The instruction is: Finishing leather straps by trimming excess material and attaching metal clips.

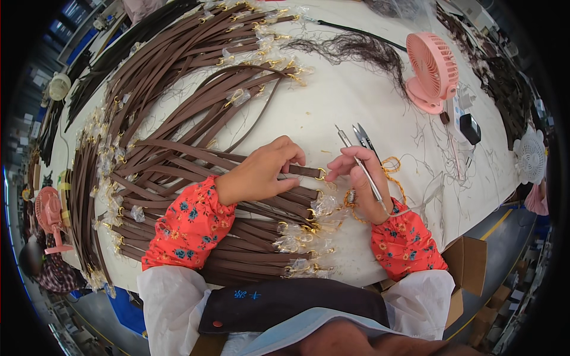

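My left hand (267, 169) has its fingers curled on a brown flat strap (304, 171) that ends in a gold clasp (320, 174). My right hand (365, 184) holds a slim silver pen-like tool (356, 154), tip pointing up and left, with a pale cord trailing from its lower end. The fingertips of this hand are near the clasp. Black-and-silver snips (363, 137) lie just beyond the tool. An orange cord (392, 166) is beside my right hand. Rows of similar straps (178, 118), with gold hardware and clear plastic wraps, spread over the left and lower tabletop.
The white table (314, 101) also bears a pink fan (430, 71), tangled dark threads (368, 56), a power strip (460, 118) and black straps (95, 71). A white fan (529, 155) stands far right, another pink fan (48, 216) far left near a person (47, 267). An open carton (469, 267) is lower right.
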Tool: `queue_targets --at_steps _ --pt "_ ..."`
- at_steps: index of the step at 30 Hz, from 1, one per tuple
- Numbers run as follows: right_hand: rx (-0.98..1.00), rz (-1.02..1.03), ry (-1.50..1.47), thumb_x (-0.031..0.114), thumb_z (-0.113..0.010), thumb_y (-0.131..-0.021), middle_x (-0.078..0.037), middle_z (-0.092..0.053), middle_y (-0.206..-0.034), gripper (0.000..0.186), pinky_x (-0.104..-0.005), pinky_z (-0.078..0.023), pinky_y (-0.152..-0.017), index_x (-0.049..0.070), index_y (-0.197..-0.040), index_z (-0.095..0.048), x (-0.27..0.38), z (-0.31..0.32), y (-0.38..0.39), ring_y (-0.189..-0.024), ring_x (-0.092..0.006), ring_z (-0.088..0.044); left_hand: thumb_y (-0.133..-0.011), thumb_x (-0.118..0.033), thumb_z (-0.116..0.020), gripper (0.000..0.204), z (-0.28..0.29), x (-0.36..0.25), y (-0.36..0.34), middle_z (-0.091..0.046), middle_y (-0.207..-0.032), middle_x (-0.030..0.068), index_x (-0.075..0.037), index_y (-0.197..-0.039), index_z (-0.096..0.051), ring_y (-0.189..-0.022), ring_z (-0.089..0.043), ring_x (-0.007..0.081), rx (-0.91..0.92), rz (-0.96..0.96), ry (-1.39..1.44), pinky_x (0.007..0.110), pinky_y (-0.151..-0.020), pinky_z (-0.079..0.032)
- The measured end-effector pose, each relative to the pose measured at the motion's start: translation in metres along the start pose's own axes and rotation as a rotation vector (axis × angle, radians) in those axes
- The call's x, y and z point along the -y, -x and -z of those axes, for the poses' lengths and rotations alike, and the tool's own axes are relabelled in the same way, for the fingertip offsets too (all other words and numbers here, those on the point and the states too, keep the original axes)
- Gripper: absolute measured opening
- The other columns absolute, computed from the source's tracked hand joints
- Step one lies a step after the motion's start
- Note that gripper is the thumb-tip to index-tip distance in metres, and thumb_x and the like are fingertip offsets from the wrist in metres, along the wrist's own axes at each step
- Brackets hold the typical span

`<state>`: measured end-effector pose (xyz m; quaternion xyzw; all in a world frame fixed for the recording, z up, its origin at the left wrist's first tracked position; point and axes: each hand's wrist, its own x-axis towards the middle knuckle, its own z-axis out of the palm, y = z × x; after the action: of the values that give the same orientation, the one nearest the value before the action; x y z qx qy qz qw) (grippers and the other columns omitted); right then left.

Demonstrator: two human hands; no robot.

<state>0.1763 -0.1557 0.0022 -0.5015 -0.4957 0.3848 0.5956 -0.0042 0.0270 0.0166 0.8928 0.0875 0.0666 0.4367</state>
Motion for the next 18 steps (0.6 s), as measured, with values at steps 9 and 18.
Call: queue_targets --at_steps 9,18 --pt "-0.099 -0.131 -0.112 0.025 -0.043 -0.104 -0.016 -0.059 -0.109 0.040 -0.0322 -0.048 -0.088 -0.002 -0.133 -0.038 0.003 -0.003 -0.002 -0.090 -0.0196 -0.065 -0.081 -0.013 -0.073 0.022 -0.017 -0.006 -0.003 -0.057 -0.092 0.0098 -0.007 -0.101 -0.065 -0.081 -0.062 0.0280 -0.139 0.030 -0.112 0.036 -0.068 -0.048" --pt "-0.035 -0.201 -0.251 0.024 -0.043 -0.105 -0.013 -0.064 -0.089 0.033 -0.0304 -0.051 -0.077 -0.004 -0.122 -0.048 0.002 0.002 -0.002 -0.078 -0.0183 -0.065 -0.082 -0.007 -0.071 0.007 -0.016 -0.003 -0.004 -0.063 -0.081 0.0095 -0.003 -0.086 -0.068 -0.066 -0.061 0.0248 -0.168 0.089 0.042 0.034 -0.063 -0.048"
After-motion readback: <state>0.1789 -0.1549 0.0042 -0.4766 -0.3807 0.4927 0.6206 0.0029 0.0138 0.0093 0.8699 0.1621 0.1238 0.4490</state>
